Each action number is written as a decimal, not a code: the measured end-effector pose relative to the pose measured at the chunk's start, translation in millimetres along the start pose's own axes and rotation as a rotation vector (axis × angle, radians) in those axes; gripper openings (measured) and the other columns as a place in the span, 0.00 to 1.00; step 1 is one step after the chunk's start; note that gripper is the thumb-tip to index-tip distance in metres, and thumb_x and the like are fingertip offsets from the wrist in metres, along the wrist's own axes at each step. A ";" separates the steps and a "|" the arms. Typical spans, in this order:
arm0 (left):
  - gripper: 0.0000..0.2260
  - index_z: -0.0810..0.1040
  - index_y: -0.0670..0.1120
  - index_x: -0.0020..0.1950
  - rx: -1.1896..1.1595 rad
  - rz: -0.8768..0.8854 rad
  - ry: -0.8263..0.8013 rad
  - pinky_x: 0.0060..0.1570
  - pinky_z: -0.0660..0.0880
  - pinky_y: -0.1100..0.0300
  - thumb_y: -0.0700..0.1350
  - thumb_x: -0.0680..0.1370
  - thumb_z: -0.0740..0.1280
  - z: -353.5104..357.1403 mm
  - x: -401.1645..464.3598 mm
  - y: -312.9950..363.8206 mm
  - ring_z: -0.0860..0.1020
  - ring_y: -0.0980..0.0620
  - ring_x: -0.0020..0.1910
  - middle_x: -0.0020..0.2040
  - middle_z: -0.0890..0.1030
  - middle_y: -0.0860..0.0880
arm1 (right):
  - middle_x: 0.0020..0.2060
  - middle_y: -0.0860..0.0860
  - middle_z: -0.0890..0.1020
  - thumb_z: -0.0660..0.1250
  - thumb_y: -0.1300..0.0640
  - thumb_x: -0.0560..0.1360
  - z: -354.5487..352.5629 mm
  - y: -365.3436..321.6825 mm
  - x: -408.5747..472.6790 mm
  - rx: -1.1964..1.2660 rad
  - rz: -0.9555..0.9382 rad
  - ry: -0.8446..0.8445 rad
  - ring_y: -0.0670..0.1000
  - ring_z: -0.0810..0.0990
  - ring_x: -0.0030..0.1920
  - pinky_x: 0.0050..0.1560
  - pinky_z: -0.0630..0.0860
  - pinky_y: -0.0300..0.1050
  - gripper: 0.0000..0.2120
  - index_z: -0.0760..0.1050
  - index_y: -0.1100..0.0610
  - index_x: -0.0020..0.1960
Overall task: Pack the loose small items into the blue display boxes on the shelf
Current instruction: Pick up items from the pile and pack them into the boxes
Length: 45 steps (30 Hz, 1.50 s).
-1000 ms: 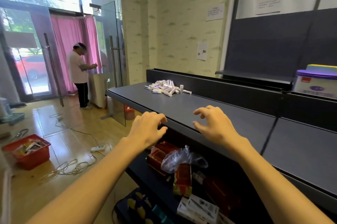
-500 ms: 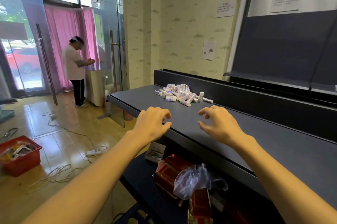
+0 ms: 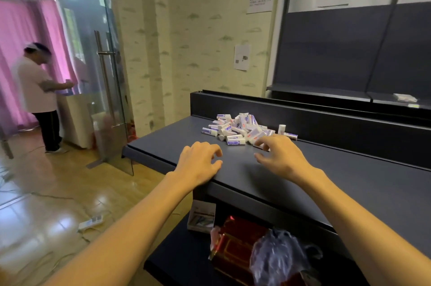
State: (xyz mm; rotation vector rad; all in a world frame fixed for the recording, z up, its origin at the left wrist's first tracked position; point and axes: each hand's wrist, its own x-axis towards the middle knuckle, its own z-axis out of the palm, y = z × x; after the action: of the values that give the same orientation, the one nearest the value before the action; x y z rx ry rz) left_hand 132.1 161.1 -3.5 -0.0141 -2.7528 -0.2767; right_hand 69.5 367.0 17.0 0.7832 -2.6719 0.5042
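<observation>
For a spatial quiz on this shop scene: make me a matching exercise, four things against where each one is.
Things:
1. pile of small white boxes
2. red packages
3. power strip
4. paper notice

Places:
A. on the wooden floor
B. on the wallpapered wall
C. on the lower shelf
D. on the top dark shelf, beyond the hands

Pairs: 1-D, 2-C, 3-A, 4-B

Two bare forearms entering from six o'clock, no sleeves visible up to the frame edge, left hand (image 3: 199, 164) and right hand (image 3: 281, 157) ungloved, no rings, no watch, no wristbands, short plain fingernails
</observation>
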 end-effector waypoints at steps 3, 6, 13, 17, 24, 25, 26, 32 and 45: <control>0.11 0.76 0.54 0.59 -0.009 0.034 -0.013 0.57 0.70 0.53 0.53 0.78 0.63 -0.7 24.8 -36.2 0.74 0.51 0.57 0.55 0.79 0.52 | 0.52 0.52 0.80 0.66 0.52 0.74 20.4 -14.1 25.1 -0.006 0.049 -0.006 0.55 0.77 0.54 0.52 0.76 0.52 0.14 0.78 0.53 0.58; 0.11 0.76 0.53 0.59 -0.027 0.076 -0.039 0.57 0.70 0.53 0.53 0.78 0.63 4.1 49.9 -65.1 0.75 0.51 0.57 0.56 0.79 0.52 | 0.52 0.52 0.81 0.65 0.52 0.75 38.2 -24.4 45.4 -0.024 0.117 -0.008 0.55 0.76 0.55 0.54 0.75 0.52 0.15 0.76 0.53 0.60; 0.11 0.76 0.53 0.59 -0.052 0.188 -0.066 0.57 0.69 0.54 0.52 0.78 0.63 24.0 101.9 -109.7 0.75 0.51 0.56 0.56 0.79 0.51 | 0.50 0.51 0.80 0.64 0.52 0.75 66.3 -37.4 70.7 -0.067 0.267 0.014 0.55 0.75 0.55 0.53 0.75 0.54 0.14 0.76 0.51 0.60; 0.12 0.76 0.53 0.60 -0.051 0.217 -0.004 0.57 0.68 0.52 0.50 0.78 0.62 28.3 138.2 -131.1 0.74 0.48 0.58 0.56 0.78 0.50 | 0.51 0.52 0.80 0.63 0.53 0.74 84.5 -47.2 84.6 -0.086 0.357 0.079 0.56 0.75 0.56 0.51 0.74 0.51 0.14 0.76 0.52 0.59; 0.12 0.76 0.53 0.60 -0.135 0.287 0.039 0.57 0.67 0.53 0.51 0.78 0.63 44.8 165.6 -139.5 0.72 0.48 0.59 0.59 0.76 0.50 | 0.53 0.51 0.80 0.63 0.50 0.76 110.0 -65.1 106.7 -0.133 0.414 0.196 0.56 0.75 0.57 0.53 0.72 0.50 0.14 0.76 0.52 0.59; 0.12 0.76 0.53 0.60 -0.149 0.295 0.046 0.57 0.67 0.53 0.52 0.78 0.63 47.1 168.0 -139.7 0.72 0.48 0.60 0.60 0.76 0.50 | 0.51 0.52 0.80 0.63 0.50 0.75 113.0 -67.0 108.8 -0.147 0.418 0.225 0.56 0.75 0.55 0.52 0.71 0.49 0.12 0.77 0.52 0.57; 0.13 0.75 0.53 0.61 -0.167 0.299 0.052 0.57 0.66 0.54 0.51 0.77 0.63 49.8 169.8 -139.8 0.71 0.49 0.60 0.60 0.75 0.50 | 0.49 0.52 0.80 0.63 0.50 0.75 116.0 -68.3 110.3 -0.161 0.422 0.253 0.56 0.75 0.54 0.51 0.70 0.49 0.12 0.77 0.52 0.55; 0.13 0.75 0.53 0.61 -0.258 0.281 0.077 0.57 0.63 0.57 0.51 0.77 0.62 72.5 165.5 -146.0 0.71 0.51 0.59 0.60 0.76 0.53 | 0.48 0.50 0.80 0.65 0.48 0.73 126.6 -66.7 106.9 -0.189 0.481 0.335 0.54 0.75 0.54 0.52 0.69 0.47 0.13 0.77 0.50 0.55; 0.15 0.74 0.53 0.63 -0.276 0.289 0.025 0.60 0.64 0.57 0.52 0.78 0.62 75.6 175.8 -145.5 0.70 0.51 0.58 0.58 0.76 0.52 | 0.43 0.47 0.77 0.64 0.41 0.70 123.6 -58.6 110.7 -0.181 0.621 0.292 0.51 0.72 0.51 0.56 0.68 0.48 0.12 0.75 0.45 0.49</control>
State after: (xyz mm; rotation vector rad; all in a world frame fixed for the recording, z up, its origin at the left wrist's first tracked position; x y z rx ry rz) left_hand -65.7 28.4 -35.8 -0.4714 -2.6208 -0.5666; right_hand -10.2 219.3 -36.0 -0.1797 -2.5905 0.4600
